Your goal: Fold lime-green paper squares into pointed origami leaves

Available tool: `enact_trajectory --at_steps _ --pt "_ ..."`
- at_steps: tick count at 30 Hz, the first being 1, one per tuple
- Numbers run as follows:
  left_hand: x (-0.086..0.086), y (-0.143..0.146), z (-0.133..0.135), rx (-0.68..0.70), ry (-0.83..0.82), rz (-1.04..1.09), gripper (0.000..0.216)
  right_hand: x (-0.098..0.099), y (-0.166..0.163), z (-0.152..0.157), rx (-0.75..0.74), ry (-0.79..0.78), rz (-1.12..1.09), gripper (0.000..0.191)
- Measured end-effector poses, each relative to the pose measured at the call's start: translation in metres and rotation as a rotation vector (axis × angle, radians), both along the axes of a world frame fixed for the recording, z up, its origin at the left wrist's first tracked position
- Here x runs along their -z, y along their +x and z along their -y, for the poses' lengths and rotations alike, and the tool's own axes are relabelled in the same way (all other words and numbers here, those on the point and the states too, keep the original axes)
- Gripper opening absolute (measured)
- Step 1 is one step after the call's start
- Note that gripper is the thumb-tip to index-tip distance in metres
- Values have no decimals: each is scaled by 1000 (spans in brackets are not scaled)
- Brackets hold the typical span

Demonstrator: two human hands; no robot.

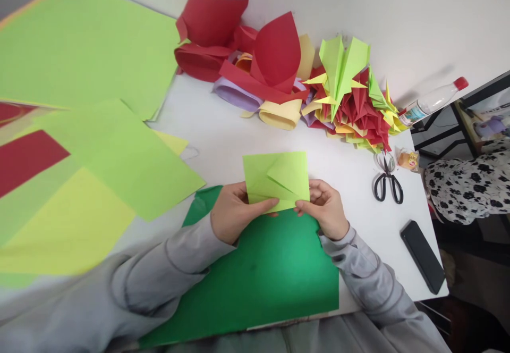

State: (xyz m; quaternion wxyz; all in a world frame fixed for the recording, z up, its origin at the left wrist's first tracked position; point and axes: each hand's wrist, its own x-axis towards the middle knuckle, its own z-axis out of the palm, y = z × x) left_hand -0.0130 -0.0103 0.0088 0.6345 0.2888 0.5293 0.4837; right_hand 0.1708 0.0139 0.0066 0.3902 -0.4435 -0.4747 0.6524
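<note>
Pinching a partly folded light-green paper (274, 180) at its lower edge, the left hand (233, 212) and the right hand (324, 209) hold it just above a dark green sheet (271, 273) near the front edge of the white bench (223, 129). The fingers (265, 204) of both hands are closed on the paper, thumbs on top, one hand at each lower corner. Grey sleeves cover both arms.

Large light-green sheets (79, 39) spread across the left side of the bench, overlapping a yellow sheet (67, 225) and a red sheet (24, 159). At the back, curled red paper offcuts (223, 34) lie against the plain white wall (398, 13), with lilac and pale yellow curls beside them. Just right of those is a pile of folded paper shapes (350, 103) in red, yellow and light green.

Black-handled scissors (386, 180) lie shut on the right part of the bench, with a small wrapped item (407, 159) beside them. A dark phone (423, 256) lies flat near the right front corner. A clear bottle with a red cap (432, 100) lies on its side at the far right edge. Beyond the bench on the right there is black-and-white flowered cloth (466, 183) and a dark-framed stand.
</note>
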Motion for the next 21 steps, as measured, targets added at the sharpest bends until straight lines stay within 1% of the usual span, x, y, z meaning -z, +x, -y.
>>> enact_trajectory --at_steps 3,6,9,13,16,21 --pt "-3 4 3 31 -8 -117 25 3 -6 5 -62 0 -13 44" --pt "-4 6 5 52 54 -213 24 4 -13 11 -80 48 -20 42" --pt "-3 6 5 65 99 -258 29 3 -17 14 -94 69 -6 40" --pt "-4 3 1 121 126 -282 29 3 -16 14 -100 55 -20 45" --pt "-5 3 0 159 129 -288 26 4 -14 13 -116 18 -23 46" --pt "-4 2 -1 190 107 -225 25 4 -13 12 -146 -38 -35 47"
